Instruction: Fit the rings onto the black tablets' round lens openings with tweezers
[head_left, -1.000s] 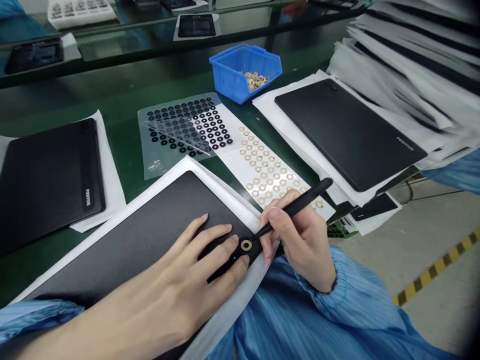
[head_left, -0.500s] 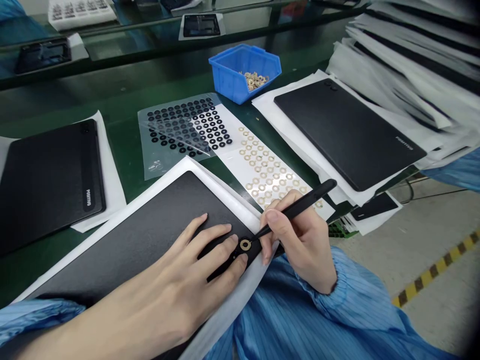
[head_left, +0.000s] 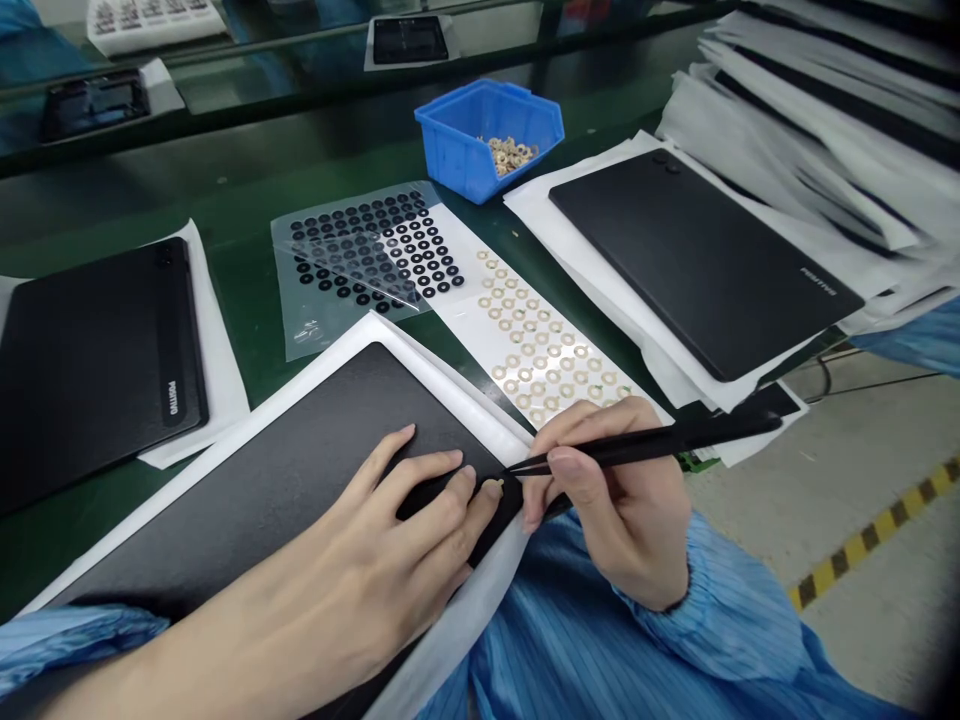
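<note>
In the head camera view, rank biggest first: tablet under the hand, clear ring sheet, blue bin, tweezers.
Black tablet, clear ring sheet, then blue bin and black tweezers: too close to rank, the tweezers being nearer the camera.

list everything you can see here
tablets: 3, black, one under the hands, one at left, one at right, each on white sheets
clear film sheet of rings: 1, black rings, centre of bench
backing strip of rings: 1, white with gold rings, beside the film sheet
plastic bin: 1, blue, far side of bench, holding gold rings
pile of sheets: 1, white with black edges, far right
tweezers: 1 pair, black, in right hand
left hand: 1, flat on the near tablet
right hand: 1, near the tablet's edge
sleeves: 2, blue, both forearms
</note>
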